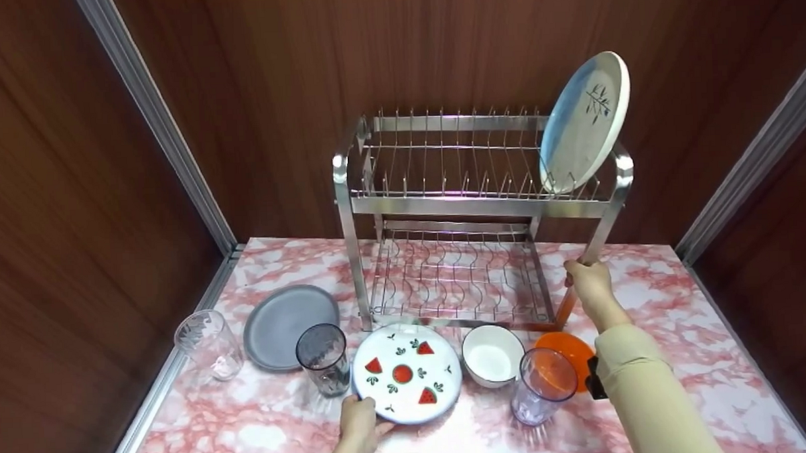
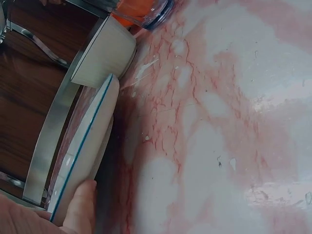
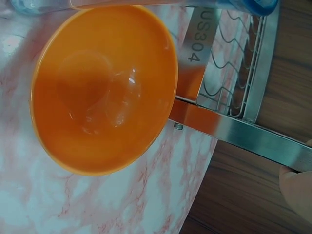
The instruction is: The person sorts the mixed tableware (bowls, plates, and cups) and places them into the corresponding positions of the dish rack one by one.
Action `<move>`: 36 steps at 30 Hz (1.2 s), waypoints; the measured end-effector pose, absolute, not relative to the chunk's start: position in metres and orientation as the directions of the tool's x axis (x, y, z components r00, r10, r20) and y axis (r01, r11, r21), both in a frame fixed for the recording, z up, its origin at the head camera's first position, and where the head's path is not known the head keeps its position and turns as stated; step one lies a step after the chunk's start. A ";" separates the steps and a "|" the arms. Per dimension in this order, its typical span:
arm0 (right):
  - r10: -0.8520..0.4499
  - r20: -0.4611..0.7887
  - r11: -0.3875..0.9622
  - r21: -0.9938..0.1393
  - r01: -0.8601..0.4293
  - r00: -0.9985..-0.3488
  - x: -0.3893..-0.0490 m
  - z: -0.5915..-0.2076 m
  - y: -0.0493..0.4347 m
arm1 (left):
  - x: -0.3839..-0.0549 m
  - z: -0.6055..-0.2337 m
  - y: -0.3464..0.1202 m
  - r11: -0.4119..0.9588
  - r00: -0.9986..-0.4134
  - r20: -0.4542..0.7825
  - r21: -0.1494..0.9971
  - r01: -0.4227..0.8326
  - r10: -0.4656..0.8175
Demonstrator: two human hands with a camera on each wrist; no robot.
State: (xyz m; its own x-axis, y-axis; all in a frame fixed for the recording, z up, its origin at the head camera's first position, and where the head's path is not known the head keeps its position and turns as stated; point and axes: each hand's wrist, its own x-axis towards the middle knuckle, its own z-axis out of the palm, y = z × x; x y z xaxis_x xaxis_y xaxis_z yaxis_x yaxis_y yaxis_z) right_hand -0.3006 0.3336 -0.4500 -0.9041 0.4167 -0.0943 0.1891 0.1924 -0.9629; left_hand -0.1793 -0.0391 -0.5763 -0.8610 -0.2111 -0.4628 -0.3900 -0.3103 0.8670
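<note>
Watermelon plate [image 1: 409,390] faces up; left hand [image 1: 357,422] grips it, right hand [image 1: 591,287] upright rack leg [image 1: 602,238].

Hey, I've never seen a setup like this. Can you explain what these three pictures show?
There's no machine here, just a person working bare-handed. The wide picture comes from a camera worn on the head, looking forward and down. The other two come from cameras worn on each wrist.

The left hand holds a watermelon-patterned plate by its edge. The right hand grips a front leg of a metal dish rack, where a blue-and-white plate stands on the top tier.

Also on the marbled table are a gray plate, a clear glass, a dark glass, a purplish glass, a white bowl and an orange bowl.
</note>
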 end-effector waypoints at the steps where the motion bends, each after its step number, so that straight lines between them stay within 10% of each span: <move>1: 0.416 -0.095 0.196 -0.962 0.191 -0.904 -0.301 -0.450 0.333 | -0.179 -0.576 -0.039 -0.314 -0.866 -0.456 0.869 -0.383 -0.206; 36: 0.390 -0.081 0.223 -0.958 0.179 -0.917 -0.299 -0.450 0.335 | -0.155 -0.545 -0.035 -0.427 -0.886 -0.450 0.826 -0.368 -0.107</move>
State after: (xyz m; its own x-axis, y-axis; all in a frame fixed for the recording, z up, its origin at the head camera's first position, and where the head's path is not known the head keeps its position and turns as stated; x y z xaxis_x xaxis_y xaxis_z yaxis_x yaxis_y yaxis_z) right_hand -0.2990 0.3354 -0.4498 -0.9174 0.3895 -0.0811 0.1794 0.2232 -0.9581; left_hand -0.1554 -0.0353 -0.5453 -0.8864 -0.1072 -0.4503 -0.3679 -0.4272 0.8259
